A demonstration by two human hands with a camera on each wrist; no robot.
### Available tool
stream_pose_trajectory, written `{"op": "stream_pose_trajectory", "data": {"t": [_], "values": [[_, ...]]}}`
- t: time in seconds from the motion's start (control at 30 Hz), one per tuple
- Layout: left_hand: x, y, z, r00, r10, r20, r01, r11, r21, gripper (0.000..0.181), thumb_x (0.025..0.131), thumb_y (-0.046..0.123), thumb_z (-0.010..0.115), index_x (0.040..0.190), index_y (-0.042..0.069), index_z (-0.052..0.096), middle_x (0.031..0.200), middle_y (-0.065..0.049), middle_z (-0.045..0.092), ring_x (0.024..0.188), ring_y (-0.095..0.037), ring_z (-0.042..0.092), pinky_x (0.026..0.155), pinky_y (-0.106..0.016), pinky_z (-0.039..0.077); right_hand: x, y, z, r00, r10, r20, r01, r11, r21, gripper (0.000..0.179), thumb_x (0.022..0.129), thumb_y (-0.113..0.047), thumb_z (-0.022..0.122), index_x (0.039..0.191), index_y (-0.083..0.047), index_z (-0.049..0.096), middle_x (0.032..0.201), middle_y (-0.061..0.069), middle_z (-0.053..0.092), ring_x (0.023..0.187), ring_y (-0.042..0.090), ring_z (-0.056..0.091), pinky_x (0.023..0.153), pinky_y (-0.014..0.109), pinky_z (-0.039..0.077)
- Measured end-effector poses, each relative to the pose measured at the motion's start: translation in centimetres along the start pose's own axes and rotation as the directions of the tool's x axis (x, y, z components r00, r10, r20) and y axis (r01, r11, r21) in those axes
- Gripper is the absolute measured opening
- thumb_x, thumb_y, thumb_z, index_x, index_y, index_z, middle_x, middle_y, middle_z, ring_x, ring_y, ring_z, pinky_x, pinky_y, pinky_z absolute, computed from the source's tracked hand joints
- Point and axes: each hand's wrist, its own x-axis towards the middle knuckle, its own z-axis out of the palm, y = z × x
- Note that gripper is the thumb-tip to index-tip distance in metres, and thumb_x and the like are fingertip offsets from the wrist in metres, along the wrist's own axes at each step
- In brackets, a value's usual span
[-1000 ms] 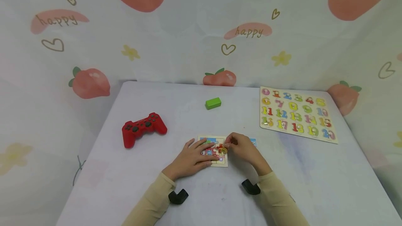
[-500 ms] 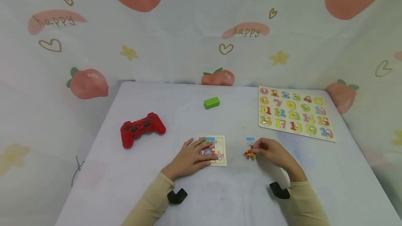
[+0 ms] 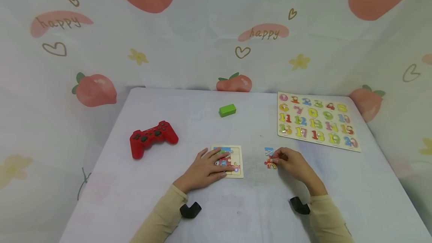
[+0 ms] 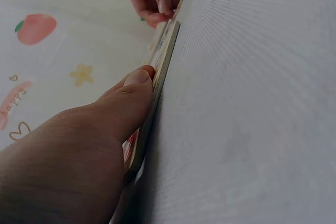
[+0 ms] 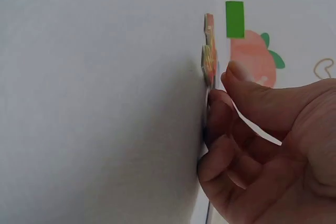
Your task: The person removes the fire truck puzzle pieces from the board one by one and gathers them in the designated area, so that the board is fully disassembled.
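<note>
My left hand (image 3: pixel 205 170) lies with spread, extended fingers over a small square wooden jigsaw board (image 3: pixel 237 153), covering much of its red and blue picture. In the left wrist view the thumb (image 4: pixel 137 80) rests along the board's near edge. To the right of the board, my right hand (image 3: pixel 294 162) pinches a red jigsaw piece (image 3: pixel 270 165) with a yellow ring, thumb and forefinger at its right side. Part of that piece is hidden by the fingertips. Just beyond it lies a blue-and-white jigsaw piece (image 3: pixel 268 150).
A red game controller (image 3: pixel 153 138) lies to the left. A green block (image 3: pixel 227 110) is farther back in the middle. At the back right sits a wooden number board (image 3: pixel 318 122). A printed cloth backdrop (image 3: pixel 189 48) rises behind the white-covered table (image 3: pixel 209 213).
My right hand has carried the red piece from the jigsaw board rightward to beside the blue piece, where it has since turned slightly. The left hand stays on the board.
</note>
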Motion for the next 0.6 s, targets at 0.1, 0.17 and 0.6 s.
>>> {"op": "stream_pose_trajectory", "data": {"t": [0.1, 0.17, 0.6], "values": [[0.04, 0.03, -0.03, 1.000, 0.001, 0.003, -0.001, 1.000, 0.001, 0.037, 0.099, 0.050, 0.043, 0.136, 0.055, 0.042, 0.155, 0.011, 0.029, 0.147, -0.019, 0.015, 0.113, -0.056, 0.013, -0.31, 0.01, 0.03, 1.000, -0.012, -0.014, 0.012, 1.000, -0.028, 0.014, 0.086, -0.013, 0.072, 0.096, -0.008, 0.063, 0.089, 0.000, 0.063, 0.080, 0.014, 0.055, 0.070, 0.029, 0.048], [0.02, 0.03, -0.03, 1.000, -0.001, 0.005, 0.001, 1.000, -0.005, 0.037, 0.099, 0.050, 0.042, 0.135, 0.054, 0.043, 0.155, 0.011, 0.029, 0.147, -0.019, 0.015, 0.113, -0.056, 0.013, -0.53, 0.05, 0.07, 1.000, -0.023, -0.013, 0.022, 0.999, -0.049, 0.019, 0.083, -0.013, 0.074, 0.097, -0.007, 0.063, 0.089, 0.001, 0.060, 0.080, 0.013, 0.053, 0.069, 0.027, 0.047], [0.00, -0.05, 0.08, 1.000, -0.012, 0.010, 0.012, 1.000, -0.012, 0.037, 0.098, 0.050, 0.042, 0.135, 0.054, 0.045, 0.155, 0.013, 0.030, 0.147, -0.018, 0.016, 0.113, -0.054, 0.014, -0.82, -0.28, 0.05, 0.997, -0.076, -0.007, 0.075, 0.992, -0.101, 0.021, 0.081, -0.010, 0.076, 0.097, -0.005, 0.064, 0.087, 0.000, 0.056, 0.078, 0.012, 0.050, 0.066, 0.024, 0.046]]}}
